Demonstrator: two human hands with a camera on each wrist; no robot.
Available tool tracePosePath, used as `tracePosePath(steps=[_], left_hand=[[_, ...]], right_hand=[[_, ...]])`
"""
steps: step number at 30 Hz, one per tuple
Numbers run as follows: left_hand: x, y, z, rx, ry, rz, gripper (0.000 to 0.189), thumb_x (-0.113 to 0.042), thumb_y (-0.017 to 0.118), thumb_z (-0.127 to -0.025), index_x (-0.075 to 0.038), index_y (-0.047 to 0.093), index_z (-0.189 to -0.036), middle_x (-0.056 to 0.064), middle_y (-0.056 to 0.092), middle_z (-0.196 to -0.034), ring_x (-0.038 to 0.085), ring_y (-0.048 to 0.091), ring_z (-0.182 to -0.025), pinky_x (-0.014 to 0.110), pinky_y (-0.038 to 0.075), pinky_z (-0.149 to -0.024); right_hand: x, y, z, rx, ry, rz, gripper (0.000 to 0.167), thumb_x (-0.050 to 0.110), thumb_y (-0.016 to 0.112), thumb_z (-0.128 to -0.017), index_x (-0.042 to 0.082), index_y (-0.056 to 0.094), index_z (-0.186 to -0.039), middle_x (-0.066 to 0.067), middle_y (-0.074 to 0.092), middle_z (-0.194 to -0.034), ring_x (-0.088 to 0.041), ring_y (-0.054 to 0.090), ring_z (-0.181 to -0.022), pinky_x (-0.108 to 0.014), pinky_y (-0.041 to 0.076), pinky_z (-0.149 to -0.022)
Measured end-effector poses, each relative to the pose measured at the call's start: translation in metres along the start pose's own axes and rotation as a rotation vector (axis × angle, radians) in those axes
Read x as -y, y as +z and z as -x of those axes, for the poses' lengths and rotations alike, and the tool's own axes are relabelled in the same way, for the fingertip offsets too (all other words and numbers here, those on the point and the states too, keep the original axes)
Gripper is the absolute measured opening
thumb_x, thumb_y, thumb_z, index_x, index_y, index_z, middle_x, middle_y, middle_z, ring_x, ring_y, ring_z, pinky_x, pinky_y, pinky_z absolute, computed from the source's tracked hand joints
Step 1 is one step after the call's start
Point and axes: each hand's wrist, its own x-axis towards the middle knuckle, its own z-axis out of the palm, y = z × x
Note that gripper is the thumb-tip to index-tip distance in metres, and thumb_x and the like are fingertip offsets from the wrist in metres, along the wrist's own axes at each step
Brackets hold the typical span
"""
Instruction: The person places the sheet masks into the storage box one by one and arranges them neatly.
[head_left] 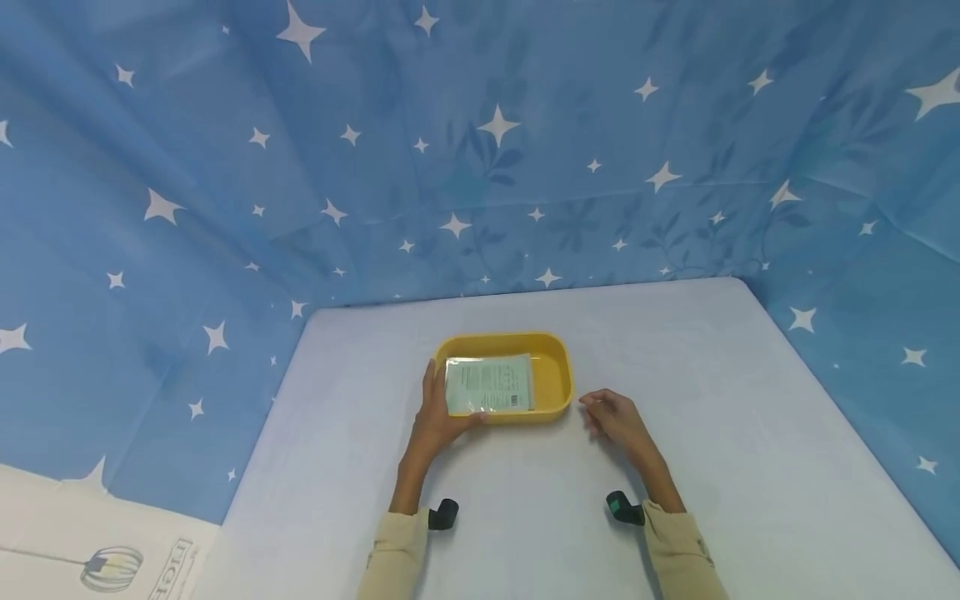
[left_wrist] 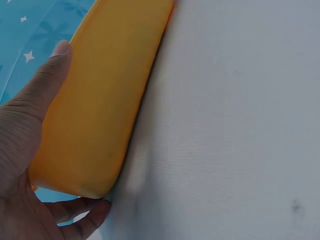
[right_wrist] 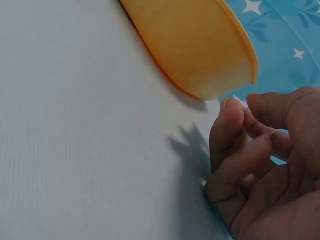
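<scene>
A yellow plastic tray (head_left: 551,379) with rounded corners sits on the white table, and a pale green printed packet (head_left: 491,383) in clear wrap lies in its left part. My left hand (head_left: 435,421) grips the tray's left end. In the left wrist view, the thumb of that hand (left_wrist: 22,140) lies along the front wall of the yellow tray (left_wrist: 105,100), with fingers round the end. Beside the tray's right end, my right hand (head_left: 618,421) is loosely curled and holds nothing. The right wrist view shows this hand (right_wrist: 265,160) apart from the tray (right_wrist: 195,45).
The table (head_left: 750,417) has a white cover. Behind it and along its sides hangs a blue curtain (head_left: 570,167) with white stars. At the lower left is a cream cloth (head_left: 67,533) with a printed lamp. Black wrist cameras (head_left: 444,514) are on both wrists.
</scene>
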Motion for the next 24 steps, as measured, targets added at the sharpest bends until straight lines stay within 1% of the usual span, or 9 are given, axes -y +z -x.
tracePosePath(steps=[4,10,14,16,18,22,24], left_hand=[[0.001,0.004,0.003,-0.018,-0.005,0.011,0.123,-0.061,0.082,-0.065,-0.024,0.010,-0.158,-0.004,-0.005,-0.166,0.032,0.044,-0.133,0.054,0.046,-0.100],[0.001,0.009,0.004,-0.053,0.016,0.048,0.127,-0.060,0.083,-0.066,-0.020,0.005,-0.158,-0.003,-0.001,-0.166,0.031,0.037,-0.140,0.055,0.043,-0.104],[0.000,0.013,0.003,-0.067,0.004,0.067,0.130,-0.060,0.083,-0.065,-0.022,0.001,-0.158,-0.006,0.000,-0.166,0.029,0.030,-0.145,0.054,0.042,-0.106],[-0.001,0.015,-0.001,-0.073,-0.008,0.079,0.130,-0.060,0.083,-0.065,-0.023,0.001,-0.158,-0.008,0.000,-0.166,0.028,0.030,-0.146,0.055,0.041,-0.106],[-0.002,0.017,-0.006,-0.084,-0.008,0.083,0.129,-0.060,0.083,-0.066,-0.023,0.001,-0.158,-0.006,0.000,-0.166,0.028,0.031,-0.145,0.055,0.041,-0.106],[-0.003,0.019,-0.021,-0.108,0.002,0.083,0.127,-0.058,0.082,-0.068,-0.020,0.002,-0.158,-0.004,0.001,-0.166,0.029,0.032,-0.144,0.056,0.041,-0.105],[-0.004,0.020,-0.028,-0.121,0.007,0.092,0.126,-0.056,0.083,-0.068,-0.019,0.003,-0.158,-0.003,0.001,-0.166,0.030,0.033,-0.143,0.058,0.040,-0.105]], right_hand=[[-0.004,-0.007,0.005,0.001,0.040,0.012,0.038,0.032,0.055,-0.100,-0.001,0.060,-0.119,-0.001,0.063,-0.074,-0.011,0.056,-0.058,-0.022,0.043,-0.053],[-0.011,-0.015,0.007,-0.008,0.055,0.032,0.037,0.029,0.053,-0.101,-0.002,0.059,-0.120,0.000,0.064,-0.074,-0.011,0.054,-0.057,-0.023,0.045,-0.054],[-0.013,-0.018,0.008,-0.013,0.057,0.045,0.033,0.025,0.052,-0.101,-0.002,0.060,-0.119,-0.001,0.064,-0.074,-0.011,0.054,-0.055,-0.024,0.045,-0.054],[-0.014,-0.018,0.007,-0.015,0.044,0.047,0.032,0.022,0.052,-0.100,-0.003,0.060,-0.119,-0.002,0.065,-0.074,-0.011,0.054,-0.054,-0.024,0.046,-0.053],[-0.015,-0.017,0.007,-0.017,0.028,0.051,0.031,0.020,0.052,-0.100,-0.003,0.060,-0.119,-0.002,0.066,-0.075,-0.010,0.054,-0.053,-0.024,0.046,-0.053],[-0.017,-0.015,0.005,-0.023,-0.001,0.050,0.030,0.017,0.051,-0.100,-0.004,0.060,-0.119,-0.004,0.066,-0.075,-0.010,0.054,-0.052,-0.024,0.046,-0.053],[-0.018,-0.014,0.005,-0.030,0.006,0.054,0.029,0.018,0.051,-0.100,-0.002,0.061,-0.118,-0.004,0.065,-0.075,-0.011,0.054,-0.052,-0.024,0.046,-0.054]])
